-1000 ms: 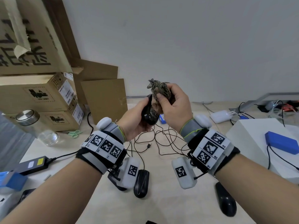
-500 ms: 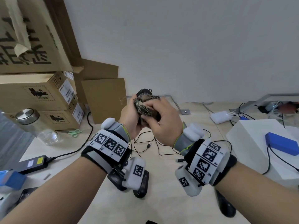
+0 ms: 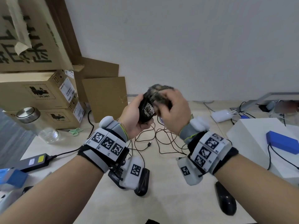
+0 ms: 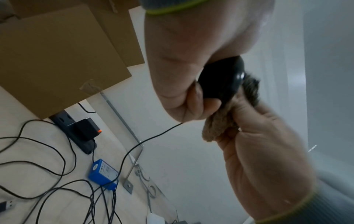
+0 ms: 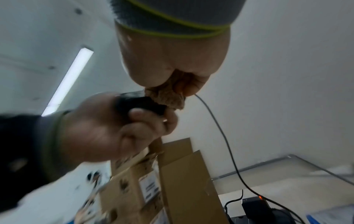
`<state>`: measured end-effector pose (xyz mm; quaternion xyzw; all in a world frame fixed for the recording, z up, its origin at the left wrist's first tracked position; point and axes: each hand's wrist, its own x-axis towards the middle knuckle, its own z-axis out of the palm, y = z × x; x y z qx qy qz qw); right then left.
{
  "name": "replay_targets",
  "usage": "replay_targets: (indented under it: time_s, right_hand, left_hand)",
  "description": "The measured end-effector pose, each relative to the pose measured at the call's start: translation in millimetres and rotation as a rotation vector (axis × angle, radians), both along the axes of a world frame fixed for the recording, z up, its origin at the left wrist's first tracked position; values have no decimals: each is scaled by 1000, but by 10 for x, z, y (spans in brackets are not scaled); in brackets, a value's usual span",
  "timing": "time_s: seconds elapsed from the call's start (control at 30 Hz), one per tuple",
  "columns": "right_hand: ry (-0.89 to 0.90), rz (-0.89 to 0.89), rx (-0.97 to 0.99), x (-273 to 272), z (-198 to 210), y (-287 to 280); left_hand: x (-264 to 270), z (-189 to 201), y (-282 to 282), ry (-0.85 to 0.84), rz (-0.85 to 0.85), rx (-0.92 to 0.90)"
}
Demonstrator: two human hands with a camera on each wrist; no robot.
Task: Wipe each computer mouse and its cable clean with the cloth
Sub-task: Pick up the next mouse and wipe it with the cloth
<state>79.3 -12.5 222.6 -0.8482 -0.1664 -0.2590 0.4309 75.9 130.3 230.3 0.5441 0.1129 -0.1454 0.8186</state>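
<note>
left hand [image 3: 135, 115] grips a black mouse [image 3: 146, 110] held up above the desk [image 3: 161, 183], fingers curled round its body, underside w/ label facing the head cam. right hand [image 3: 174, 110] is closed on a bunched brownish cloth [image 3: 157, 92], pressing it vs the top/front of that mouse. in the left wrist view the cloth [image 4: 218, 127] sits wedged btw the right palm and the mouse [image 4: 220, 80], touching it. mouse cable [image 4: 134, 148] hangs down from the hands to a tangle of black cables [image 3: 161, 139] on the desk, usb plug [image 3: 149, 143] lying loose there.

two more black mice on the desk near the person: one [image 3: 143, 181] under the left wrist rig, partly hidden; one [image 3: 225, 200] below the right wrist, well apart from the first.

rest: cardboard boxes [image 3: 37, 91] stacked far left, glass jar w/ metal lid [image 3: 37, 125] in front of them, green scissors [image 3: 75, 131] beside it, black power brick [image 3: 34, 161] at left edge, white box [image 3: 258, 139] w/ a blue block [image 3: 282, 143] on top at right.
</note>
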Motion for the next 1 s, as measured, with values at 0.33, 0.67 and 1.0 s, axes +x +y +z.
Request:
replay_targets:
  time_s: [0.33,0.67,1.0]
  right_hand:
    - [-65,114,-50,-145,-8,33]
    - [-26,164,-71,-260,8,55]
    - [101,-45,213,76,142,-169]
  left_hand:
    - [23,11,-25,20,0,-20]
    - [29,-3,-55,29,-11,-101]
    - [-66,102,-25,72,-109,-157]
